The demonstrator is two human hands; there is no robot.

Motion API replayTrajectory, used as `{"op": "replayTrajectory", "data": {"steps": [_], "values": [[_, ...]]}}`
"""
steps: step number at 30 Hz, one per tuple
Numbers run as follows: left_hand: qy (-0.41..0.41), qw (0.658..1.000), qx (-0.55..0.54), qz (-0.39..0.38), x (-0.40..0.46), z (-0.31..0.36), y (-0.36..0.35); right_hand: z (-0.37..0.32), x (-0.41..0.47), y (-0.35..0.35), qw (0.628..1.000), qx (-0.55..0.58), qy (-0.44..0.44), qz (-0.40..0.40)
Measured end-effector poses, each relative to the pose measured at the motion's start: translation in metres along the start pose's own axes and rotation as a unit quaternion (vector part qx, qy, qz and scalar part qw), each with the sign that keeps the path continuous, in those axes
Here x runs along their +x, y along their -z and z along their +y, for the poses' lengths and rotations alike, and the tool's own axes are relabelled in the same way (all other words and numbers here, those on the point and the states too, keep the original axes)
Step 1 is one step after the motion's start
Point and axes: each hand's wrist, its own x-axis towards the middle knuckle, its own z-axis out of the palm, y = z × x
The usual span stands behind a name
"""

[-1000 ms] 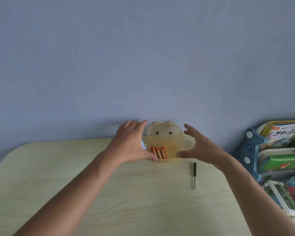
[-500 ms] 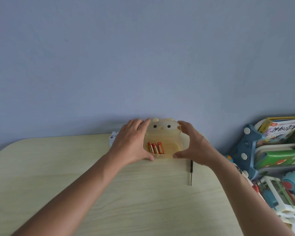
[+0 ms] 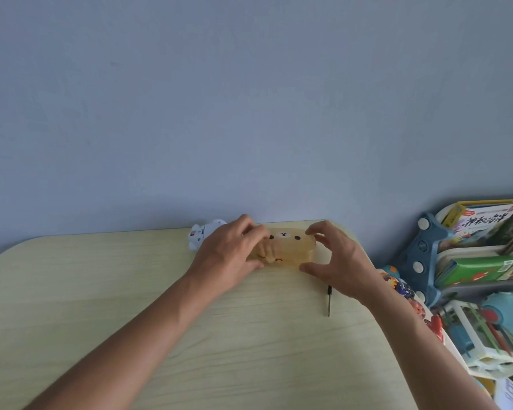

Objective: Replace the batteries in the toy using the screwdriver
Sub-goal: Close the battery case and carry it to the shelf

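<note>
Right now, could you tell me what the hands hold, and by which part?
The bear box: the left hand grips its left end, fingers over the rim; the right hand pinches its right end.

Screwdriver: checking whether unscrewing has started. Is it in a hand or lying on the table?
The screwdriver lies on the table, in neither hand; left hand and right hand grip the bear-faced box.

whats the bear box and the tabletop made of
Bear box: probably plastic, translucent amber with a glossy sheen; the orange batteries show through its wall.
Tabletop: looks like pale wood-grain laminate or veneer, matt; fine straight streaks, rounded corner.
</note>
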Motion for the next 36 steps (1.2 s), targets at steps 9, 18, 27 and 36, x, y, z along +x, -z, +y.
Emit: {"op": "replayTrajectory", "data": {"steps": [9,18,27,36], "values": [[0.022,0.998,-0.055,-0.003,0.001,0.007,0.008,-0.004,0.001,-0.007,0.998,0.024,-0.017,0.053],[0.017,1.000,-0.026,0.000,-0.002,0.009,0.005,-0.008,-0.001,-0.002,0.995,-0.051,-0.045,0.068],[0.017,0.998,0.021,-0.065,0.005,0.006,0.011,-0.025,-0.033,0.002,0.945,-0.209,-0.251,0.029],[0.080,0.984,0.079,-0.136,0.017,0.017,0.010,-0.020,-0.026,-0.007,0.943,-0.198,-0.267,0.032]]}}
